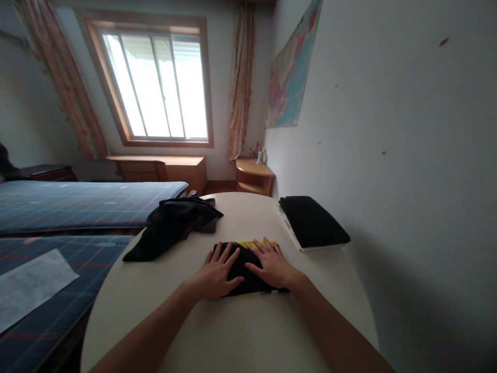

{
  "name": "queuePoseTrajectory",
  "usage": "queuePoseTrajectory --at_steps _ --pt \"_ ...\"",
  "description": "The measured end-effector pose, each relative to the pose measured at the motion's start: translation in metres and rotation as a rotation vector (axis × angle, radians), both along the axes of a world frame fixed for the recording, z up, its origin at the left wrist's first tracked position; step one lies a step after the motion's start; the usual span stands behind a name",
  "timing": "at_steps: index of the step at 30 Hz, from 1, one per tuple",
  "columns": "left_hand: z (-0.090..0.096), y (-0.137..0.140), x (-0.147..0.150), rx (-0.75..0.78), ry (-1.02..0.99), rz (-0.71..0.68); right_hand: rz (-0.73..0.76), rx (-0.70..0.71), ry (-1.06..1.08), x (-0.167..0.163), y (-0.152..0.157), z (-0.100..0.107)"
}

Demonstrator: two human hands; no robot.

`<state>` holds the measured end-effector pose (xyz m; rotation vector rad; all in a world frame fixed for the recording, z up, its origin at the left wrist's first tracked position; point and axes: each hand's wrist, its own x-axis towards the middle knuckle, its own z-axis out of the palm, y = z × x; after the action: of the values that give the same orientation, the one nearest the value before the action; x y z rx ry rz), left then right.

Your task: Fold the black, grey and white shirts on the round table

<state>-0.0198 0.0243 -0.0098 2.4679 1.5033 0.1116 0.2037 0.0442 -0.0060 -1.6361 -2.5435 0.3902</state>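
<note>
A flat bundle of folded black cloth with yellow along its edge (248,274) lies near the middle of the round white table (248,331). On its left part rests my left hand (215,274), palm down with the fingers spread. My right hand (274,264) presses flat on its right part, fingers also apart. Both hands touch the cloth from above without gripping it. What kind of garment it is cannot be made out.
A crumpled black cloth (174,225) lies at the table's left edge. Toward the wall is a folded black cloth (314,221) on something white. Beds with plaid mattresses (77,204) stand left, one bearing a paper sheet (33,287). The wall (419,197) rises close on the right.
</note>
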Motion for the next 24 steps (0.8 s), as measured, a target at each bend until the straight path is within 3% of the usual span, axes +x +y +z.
queuePoseTrajectory --at_steps 7,12,16,24 --pt "-0.002 0.011 -0.014 0.060 -0.232 -0.072 -0.013 0.107 0.031 -0.001 -0.005 0.012" --pt "-0.005 0.032 -0.027 0.202 -0.346 0.148 -0.182 0.208 0.009 0.010 -0.003 0.025" --pt "-0.010 0.039 -0.030 0.174 -0.390 0.168 -0.304 0.135 -0.028 0.014 0.000 0.025" --pt "-0.023 0.038 -0.020 0.099 -0.510 0.168 -0.269 0.054 0.108 -0.002 -0.002 0.019"
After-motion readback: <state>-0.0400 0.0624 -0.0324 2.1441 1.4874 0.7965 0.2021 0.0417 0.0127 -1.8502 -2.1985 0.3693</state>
